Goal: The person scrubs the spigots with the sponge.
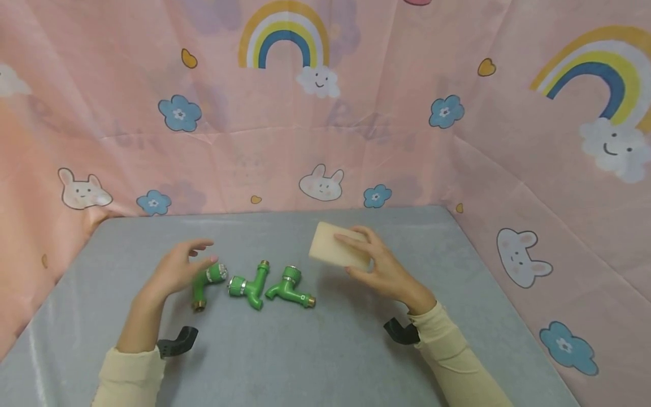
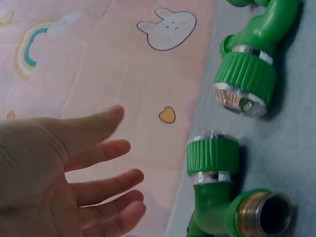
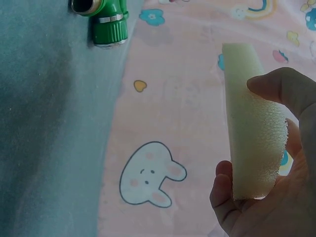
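A pale yellow sponge (image 1: 337, 244) is gripped by my right hand (image 1: 382, 268), held up above the grey table. In the right wrist view the thumb presses one face of the sponge (image 3: 252, 133) and fingers curl round its far side. My left hand (image 1: 175, 270) hovers over the leftmost green tap (image 1: 201, 287), fingers loosely bent with nothing in them. Two more green taps, a middle one (image 1: 252, 285) and a right one (image 1: 291, 288), lie in a row beside it. Each has a ribbed green knob and a brass threaded end.
The table (image 1: 285, 362) has a grey cloth cover. Behind it and along its sides hangs a pink curtain (image 1: 224, 152) printed with rainbows, rabbits and flowers. A black curved strap piece (image 1: 179, 341) sits at the left wrist, another (image 1: 402, 332) at the right.
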{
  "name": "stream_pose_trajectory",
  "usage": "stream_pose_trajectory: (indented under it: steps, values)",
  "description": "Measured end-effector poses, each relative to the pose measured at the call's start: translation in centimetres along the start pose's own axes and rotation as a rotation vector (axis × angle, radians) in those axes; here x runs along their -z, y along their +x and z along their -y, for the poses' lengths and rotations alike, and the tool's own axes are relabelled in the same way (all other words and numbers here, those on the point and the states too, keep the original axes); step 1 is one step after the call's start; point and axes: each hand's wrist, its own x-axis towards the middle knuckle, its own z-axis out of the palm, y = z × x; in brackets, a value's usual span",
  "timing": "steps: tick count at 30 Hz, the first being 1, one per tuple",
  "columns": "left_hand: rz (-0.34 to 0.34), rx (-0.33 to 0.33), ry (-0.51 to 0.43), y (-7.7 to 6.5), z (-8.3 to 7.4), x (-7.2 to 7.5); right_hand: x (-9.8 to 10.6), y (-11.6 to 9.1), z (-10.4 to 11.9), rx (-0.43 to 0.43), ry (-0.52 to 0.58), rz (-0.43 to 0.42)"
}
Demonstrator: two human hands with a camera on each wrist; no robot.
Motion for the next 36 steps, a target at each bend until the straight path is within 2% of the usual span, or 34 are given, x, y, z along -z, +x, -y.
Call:
stream_pose_trajectory:
  steps: [10, 20, 26, 36]
  values:
    - [0.066, 0.080, 0.088, -0.1, 1.7, 0.9, -0.2, 0.2, -0.2, 0.004, -0.013, 0.002]
    - [0.161, 0.210, 0.213, -0.2, 3.1, 0.9, -0.3, -0.1, -0.2, 0.015, -0.015, 0.019]
    - [0.181, 0.266, 0.212, 0.1, 3.5, 0.4, -0.3, 0.0, -0.2, 0.026, -0.017, 0.013]
    - [0.175, 0.235, 0.098, 0.3, 3.6, -0.1, -0.2, -0.1, -0.1, 0.010, -0.034, 0.018]
